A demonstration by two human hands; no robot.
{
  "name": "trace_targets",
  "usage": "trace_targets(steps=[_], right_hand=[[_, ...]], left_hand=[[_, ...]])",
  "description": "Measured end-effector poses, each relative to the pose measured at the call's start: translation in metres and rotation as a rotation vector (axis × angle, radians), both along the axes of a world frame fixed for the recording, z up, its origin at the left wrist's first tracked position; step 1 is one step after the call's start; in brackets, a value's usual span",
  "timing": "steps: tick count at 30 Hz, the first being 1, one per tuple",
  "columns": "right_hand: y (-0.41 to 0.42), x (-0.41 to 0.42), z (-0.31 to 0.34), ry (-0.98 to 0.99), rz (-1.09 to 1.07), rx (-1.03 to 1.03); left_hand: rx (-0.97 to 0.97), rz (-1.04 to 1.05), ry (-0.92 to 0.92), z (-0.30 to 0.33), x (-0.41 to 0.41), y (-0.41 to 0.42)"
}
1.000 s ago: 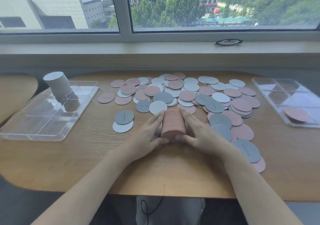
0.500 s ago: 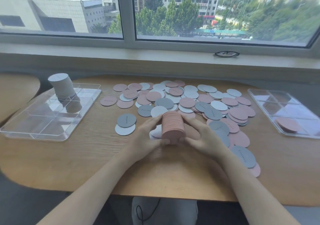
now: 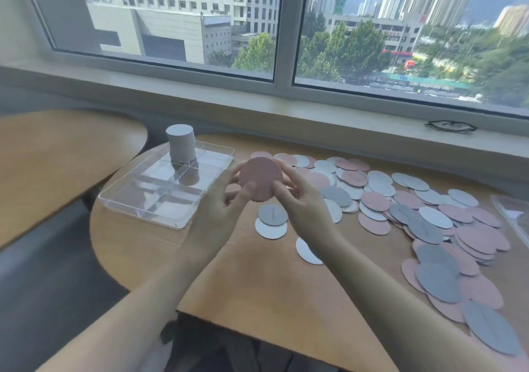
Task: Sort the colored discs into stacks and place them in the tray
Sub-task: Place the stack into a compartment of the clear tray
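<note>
Head view; faces down-forward, near table (image 3: 257, 280).

Wood tabletop (image 3: 257, 280), rounded edge, pushed against grey wall under a wide windowsill (image 3: 257, 108). Second wood table (image 3: 57, 156) left of the hands, gap between them. Two-pane window (image 3: 283, 27) beyond the hands: daylight, office blocks, high-rises, trees. Dark spectacles (image 3: 450, 126) on the sill, far right. Grey floor (image 3: 51, 280) lower left.
</note>
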State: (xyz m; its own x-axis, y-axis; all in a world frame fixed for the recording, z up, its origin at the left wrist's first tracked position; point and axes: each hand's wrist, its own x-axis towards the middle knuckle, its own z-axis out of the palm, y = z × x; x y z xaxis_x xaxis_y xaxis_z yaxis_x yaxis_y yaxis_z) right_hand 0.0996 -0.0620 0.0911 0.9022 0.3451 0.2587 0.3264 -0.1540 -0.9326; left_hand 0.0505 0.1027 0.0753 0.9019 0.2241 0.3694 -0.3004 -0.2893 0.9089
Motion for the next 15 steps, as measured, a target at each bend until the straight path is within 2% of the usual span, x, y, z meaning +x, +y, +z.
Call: trace_targets(steps=[7, 15], right_hand=[[0.146, 0.055, 0.006, 0.182, 0.126, -0.090], [0.251, 0.107, 0.014, 0.229, 0.206, -0.227]], left_hand=[[0.153, 0.218, 0.188, 0.005, 0.034, 0.130], [0.145, 0.311, 0.317, 0.014, 0.085, 0.219]])
